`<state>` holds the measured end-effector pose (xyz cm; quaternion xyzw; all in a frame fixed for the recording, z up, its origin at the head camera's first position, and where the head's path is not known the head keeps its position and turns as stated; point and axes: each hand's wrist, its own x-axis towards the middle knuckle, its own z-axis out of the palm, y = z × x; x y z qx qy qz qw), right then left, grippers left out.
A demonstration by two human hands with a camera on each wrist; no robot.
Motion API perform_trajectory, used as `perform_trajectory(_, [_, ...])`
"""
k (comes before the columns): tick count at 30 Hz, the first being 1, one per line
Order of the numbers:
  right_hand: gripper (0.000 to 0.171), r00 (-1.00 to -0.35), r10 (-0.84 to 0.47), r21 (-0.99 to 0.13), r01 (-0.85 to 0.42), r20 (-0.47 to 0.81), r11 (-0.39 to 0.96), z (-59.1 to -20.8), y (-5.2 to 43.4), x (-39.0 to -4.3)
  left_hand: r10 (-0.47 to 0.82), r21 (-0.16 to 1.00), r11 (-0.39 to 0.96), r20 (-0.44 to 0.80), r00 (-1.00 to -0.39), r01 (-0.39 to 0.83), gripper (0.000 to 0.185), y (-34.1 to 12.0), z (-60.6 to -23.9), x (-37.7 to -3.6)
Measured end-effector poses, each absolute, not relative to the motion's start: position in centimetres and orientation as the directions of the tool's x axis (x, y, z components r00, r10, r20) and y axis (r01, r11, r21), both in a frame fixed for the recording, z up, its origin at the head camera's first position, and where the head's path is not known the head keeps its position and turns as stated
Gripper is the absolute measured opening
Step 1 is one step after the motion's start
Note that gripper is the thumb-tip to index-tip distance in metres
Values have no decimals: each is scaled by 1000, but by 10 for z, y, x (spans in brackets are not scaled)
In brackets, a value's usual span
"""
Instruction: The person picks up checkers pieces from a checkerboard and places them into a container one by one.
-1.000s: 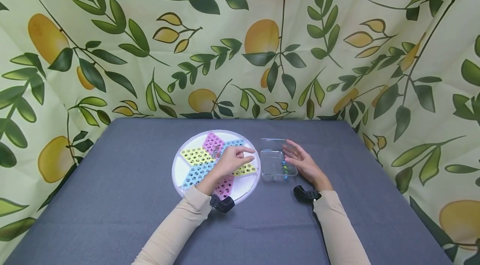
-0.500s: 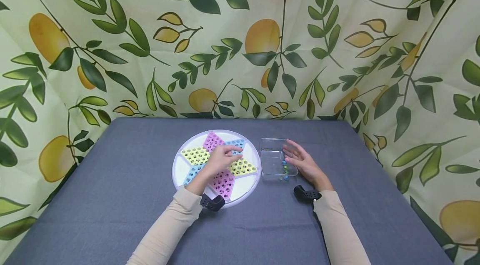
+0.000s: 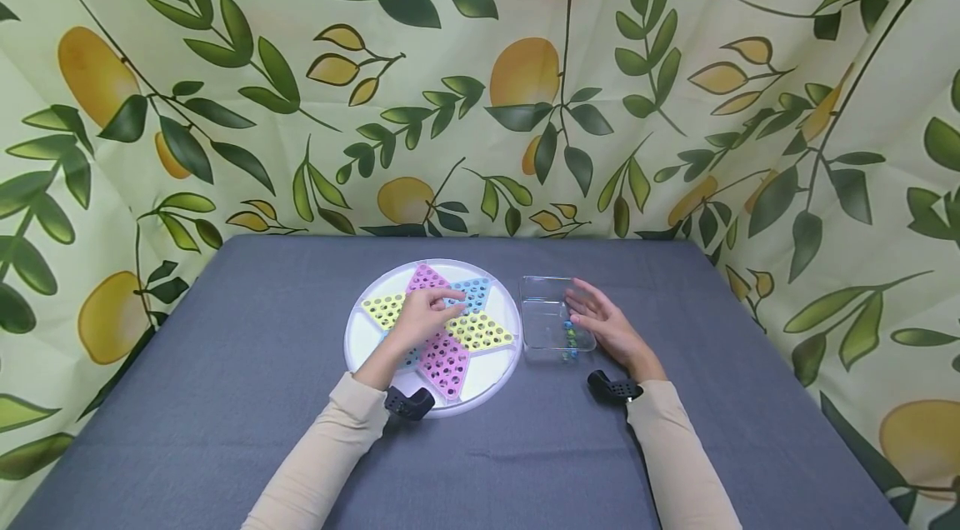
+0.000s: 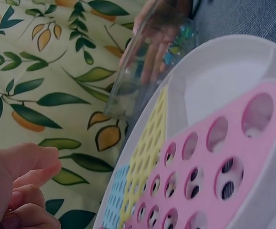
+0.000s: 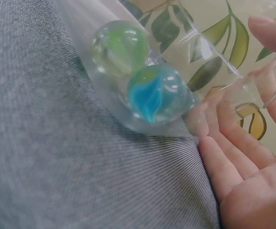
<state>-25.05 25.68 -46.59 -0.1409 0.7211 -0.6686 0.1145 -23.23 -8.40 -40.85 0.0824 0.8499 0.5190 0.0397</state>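
Observation:
A round white board (image 3: pixel 480 384) carries a six-pointed star of pink, yellow and blue panels full of holes; the left wrist view shows its pink panel (image 4: pixel 214 167) close up. My left hand (image 3: pixel 423 315) hovers over the star's middle, fingertips toward the far blue point. Its fingers (image 4: pixel 18 181) are curled, and I cannot see whether they pinch anything. Right of the board stands a clear plastic container (image 3: pixel 540 297) with a few marbles (image 3: pixel 568 338). A blue marble (image 5: pixel 157 93) and a green marble (image 5: pixel 120 45) lie in its corner. My right hand (image 3: pixel 600 320) rests with straight fingers (image 5: pixel 242 157) against its right wall.
Everything sits on a grey cloth-covered table (image 3: pixel 225 397). A leaf-and-lemon print curtain (image 3: pixel 480 97) closes off the back and both sides. Black wrist cameras (image 3: pixel 408 403) sit on both forearms.
My left hand has drawn back to the left, from the board's right edge near the container to the star's middle. The right hand and container have stayed put.

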Motion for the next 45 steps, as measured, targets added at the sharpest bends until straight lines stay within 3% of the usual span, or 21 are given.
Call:
perform_trajectory(19, [74,-936,-352,-997,-42,16,67,-467,257,-250,58,848,525,53,-997,75,28,-107,-418,-237])
perform_trajectory(33, [74,-943,-333,-994,-19,-19,111,-466,258,-250,-81,792,608,-8,-997,-56,34,-116,-430,-241])
perform_trajectory(45, [73,-948,-319,-992,-15,-26,127,-464,256,-250,-103,744,663,-25,-994,-87,34,-118,-429,-240])
